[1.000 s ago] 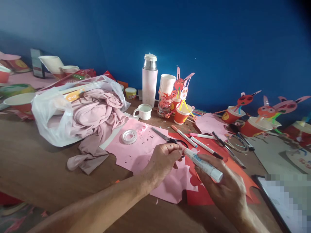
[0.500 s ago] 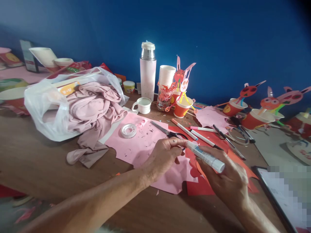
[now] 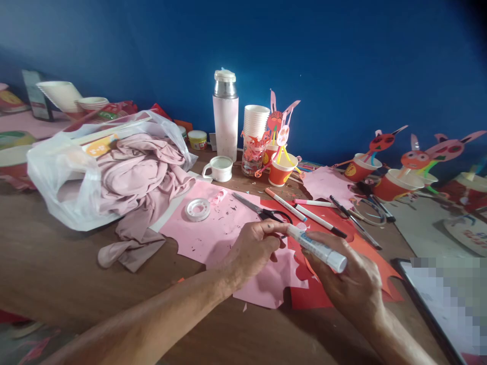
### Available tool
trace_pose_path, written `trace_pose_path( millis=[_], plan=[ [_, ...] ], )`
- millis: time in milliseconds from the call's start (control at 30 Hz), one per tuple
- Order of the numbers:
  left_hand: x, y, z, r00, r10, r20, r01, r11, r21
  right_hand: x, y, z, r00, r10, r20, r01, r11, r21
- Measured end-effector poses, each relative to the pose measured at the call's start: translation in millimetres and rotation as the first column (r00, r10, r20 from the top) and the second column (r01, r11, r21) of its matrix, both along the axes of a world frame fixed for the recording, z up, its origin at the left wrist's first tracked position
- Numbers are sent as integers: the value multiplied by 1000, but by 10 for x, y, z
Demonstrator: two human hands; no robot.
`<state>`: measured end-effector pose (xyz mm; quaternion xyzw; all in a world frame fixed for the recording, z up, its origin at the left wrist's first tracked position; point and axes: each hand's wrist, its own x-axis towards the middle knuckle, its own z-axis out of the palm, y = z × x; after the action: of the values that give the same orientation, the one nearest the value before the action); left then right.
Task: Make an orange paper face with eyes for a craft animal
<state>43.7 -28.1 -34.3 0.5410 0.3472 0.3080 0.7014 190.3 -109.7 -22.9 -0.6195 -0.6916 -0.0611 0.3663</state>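
My right hand [image 3: 352,274] is closed around a white glue stick [image 3: 317,249] with blue print, held tilted. The tube's far end meets the index fingertip of my left hand [image 3: 253,248]. On my left hand the index finger points forward while the thumb and other fingers curl in; anything small between them is hidden. Beneath both hands lie a cut pink paper sheet [image 3: 190,233] and red paper [image 3: 312,296]. Just beyond my left hand rest black-handled scissors [image 3: 253,205], with several markers [image 3: 319,220] to their right.
A roll of tape [image 3: 197,209] sits on the pink sheet. Behind are a cup-shaped lid [image 3: 218,169], a tall flask [image 3: 225,126] and stacked paper cups [image 3: 255,121]. A plastic bag [image 3: 64,203] with cloth stands left. Paper-cup rabbit figures [image 3: 283,170] line the back; a tablet [image 3: 426,304] lies right.
The view has shifted slightly, so the things on the table appear a little lower and further left. Both hands and the glue stick keep nearly the same pose.
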Motion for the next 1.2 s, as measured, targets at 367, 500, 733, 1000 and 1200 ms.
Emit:
trace_pose_path(
  millis=[367, 500, 733, 1000, 1200],
  plan=[
    [22, -12, -5, 995, 79, 68, -81, 996, 26, 45, -5, -97, 993, 71, 92, -78, 994, 76],
    [22, -23, 41, 994, 91, 56, -93, 995, 22, 47, 5, -95, 992, 67, 106, -76, 993, 85],
    [8, -19, -20, 999, 27, 21, -29, 995, 96, 35, 14, -76, 995, 70, 76, -79, 990, 119],
    [-2, 42, -29, 1000, -10, -3, 10, 995, 99, 32, 30, -92, 995, 78, 62, -86, 985, 151],
    [-28, 89, -107, 998, -53, -45, 60, 981, 185, 50, 41, -139, 993, 107, 59, -113, 986, 120]
  ],
)
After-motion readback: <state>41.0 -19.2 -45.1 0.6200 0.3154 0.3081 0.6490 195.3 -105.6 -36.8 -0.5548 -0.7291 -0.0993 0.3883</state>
